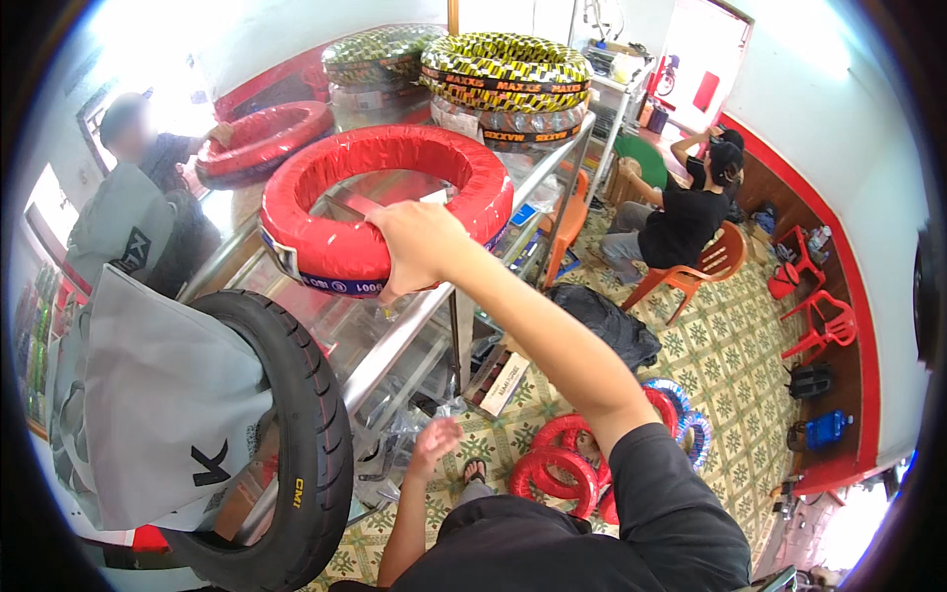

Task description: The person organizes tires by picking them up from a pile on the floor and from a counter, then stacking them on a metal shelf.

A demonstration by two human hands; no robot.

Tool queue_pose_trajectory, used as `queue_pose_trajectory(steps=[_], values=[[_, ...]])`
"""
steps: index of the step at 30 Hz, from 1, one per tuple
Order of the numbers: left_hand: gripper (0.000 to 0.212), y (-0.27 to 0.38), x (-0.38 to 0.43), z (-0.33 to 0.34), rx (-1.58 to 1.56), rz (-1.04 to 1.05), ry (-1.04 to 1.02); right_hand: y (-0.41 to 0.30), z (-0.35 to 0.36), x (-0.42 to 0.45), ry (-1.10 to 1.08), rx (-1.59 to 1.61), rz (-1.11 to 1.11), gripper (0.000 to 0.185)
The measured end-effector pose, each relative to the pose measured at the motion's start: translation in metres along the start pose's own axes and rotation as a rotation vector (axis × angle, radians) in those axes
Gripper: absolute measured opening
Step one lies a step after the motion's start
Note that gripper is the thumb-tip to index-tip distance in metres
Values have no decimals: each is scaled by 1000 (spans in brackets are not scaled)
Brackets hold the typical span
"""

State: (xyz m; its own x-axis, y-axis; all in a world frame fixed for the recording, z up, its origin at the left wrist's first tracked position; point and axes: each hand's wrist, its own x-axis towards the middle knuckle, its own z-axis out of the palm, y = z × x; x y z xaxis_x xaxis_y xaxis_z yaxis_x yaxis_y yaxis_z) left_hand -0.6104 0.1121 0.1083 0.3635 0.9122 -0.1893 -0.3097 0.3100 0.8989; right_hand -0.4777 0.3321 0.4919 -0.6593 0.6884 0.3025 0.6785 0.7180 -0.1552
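Note:
My right hand (418, 248) grips the near side of a tyre wrapped in glossy red film (473, 159), with a printed blue band around its side. The tyre sits tilted on or just above a glass display case (399, 348) with metal edges; its contact with the top is hard to make out. Lower down, my left hand (436, 444) hangs beside the case with its fingers apart, holding nothing. To the left, a bare black tyre (314, 414) stands upright, with a grey bag (174, 399) against it.
Yellow-black wrapped Maxxis tyres (507, 70) are stacked at the case's far end. Several red-wrapped tyres (555, 473) lie on the tiled floor, near a black plastic bag (607, 325). Two people sit beyond, one on an orange chair (695, 270). A mirror-like surface on the left shows reflections.

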Motion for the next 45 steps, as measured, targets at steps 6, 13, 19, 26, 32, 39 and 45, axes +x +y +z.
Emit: queue_pose_trajectory(steps=[6,13,19,26,32,39,45], values=[[94,122,56,72,-442,414,-254,-9,-59,-54,214,146,23,87],[105,172,107,138,-941,219,-502,-31,-59,-138,510,292,84,89],[78,131,142,172,-814,168,-535,-60,-78,-266,602,747,293,98],[48,-2,71,256,-410,-304,-483,-62,-73,-472,718,1302,686,118],[61,-115,9,307,-209,-403,-331,-69,-13,-629,559,1550,744,141],[83,-166,32,310,103,-560,-548,-44,56,-681,1448,1703,418,103],[51,-95,178,283,1082,-87,-1164,-22,60,-634,1436,1647,390,96]])
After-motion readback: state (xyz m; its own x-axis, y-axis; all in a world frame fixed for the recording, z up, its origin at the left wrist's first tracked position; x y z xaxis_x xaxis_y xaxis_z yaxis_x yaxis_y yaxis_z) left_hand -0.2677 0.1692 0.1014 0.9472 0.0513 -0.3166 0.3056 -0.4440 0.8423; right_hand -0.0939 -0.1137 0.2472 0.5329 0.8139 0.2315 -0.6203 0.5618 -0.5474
